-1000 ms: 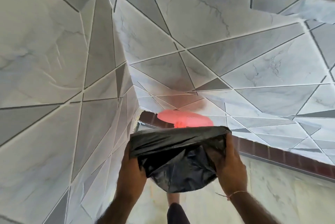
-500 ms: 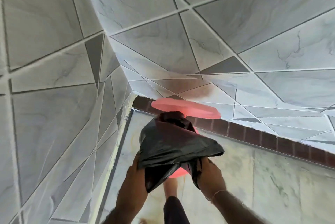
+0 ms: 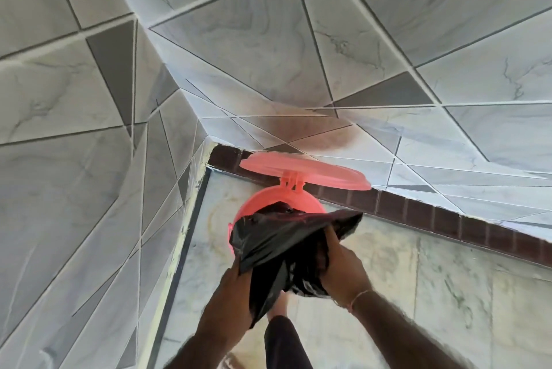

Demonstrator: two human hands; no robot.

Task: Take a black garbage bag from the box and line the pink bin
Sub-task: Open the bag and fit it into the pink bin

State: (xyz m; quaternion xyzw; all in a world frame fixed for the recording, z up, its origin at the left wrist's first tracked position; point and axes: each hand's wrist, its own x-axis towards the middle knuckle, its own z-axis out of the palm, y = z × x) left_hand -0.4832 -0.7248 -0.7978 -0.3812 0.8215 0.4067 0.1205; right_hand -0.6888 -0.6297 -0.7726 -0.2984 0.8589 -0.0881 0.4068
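While the lid (image 3: 304, 173) stands open mid-frame, I've got both hands gripping the black bag (image 3: 277, 240) over the pink bin (image 3: 254, 204). Left hand (image 3: 230, 294) pinches its lower-left edge, right hand (image 3: 340, 267) clutches the right side.

Home bathroom corner; tiled walls (image 3: 388, 25)

Black garbage bag (image 3: 277, 240): thin glossy plastic, crumpled, mouth partly spread over the near rim of the bin, far edge dipping into the opening, remainder bunched and hanging down in front. Gripped at both near sides by left hand (image 3: 231, 294) and right hand (image 3: 343, 270).

Pink bin (image 3: 280, 196): round, translucent pink plastic, upright on the floor, close to the corner where the two tiled walls meet. Hinged lid (image 3: 304, 170) raised, disc tilted back toward the rear wall. Near half hidden under the bag.
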